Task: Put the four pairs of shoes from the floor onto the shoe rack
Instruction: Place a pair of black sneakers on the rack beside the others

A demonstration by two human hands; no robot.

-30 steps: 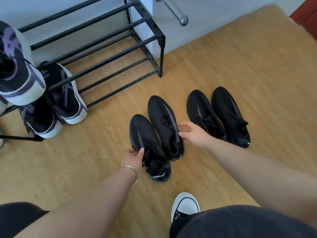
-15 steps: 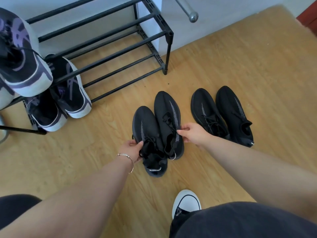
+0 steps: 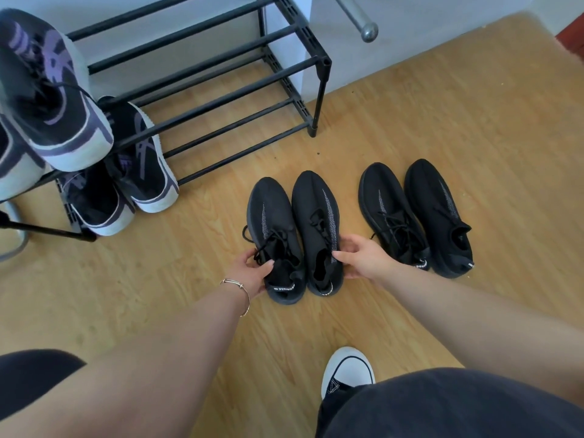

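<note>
Two pairs of black knit shoes lie on the wooden floor. My left hand (image 3: 254, 270) grips the left shoe (image 3: 273, 229) of the nearer pair at its collar. My right hand (image 3: 363, 257) grips the right shoe (image 3: 317, 222) of that pair at its side. The two shoes are pressed side by side. The second black pair (image 3: 414, 213) rests untouched to the right. The black metal shoe rack (image 3: 221, 99) stands at the upper left. It holds black-and-purple sneakers: one (image 3: 47, 90) on an upper tier, a pair (image 3: 126, 181) on the lowest tier.
A white wall and a metal rod with a ball end (image 3: 363, 23) are behind the rack. My own foot in a white-toed shoe (image 3: 347, 371) stands near the bottom centre. The rack's right half shows bare bars.
Both hands have closed on the nearer black pair and brought the two shoes together, side by side. The view has shifted slightly, so the rack sits further right.
</note>
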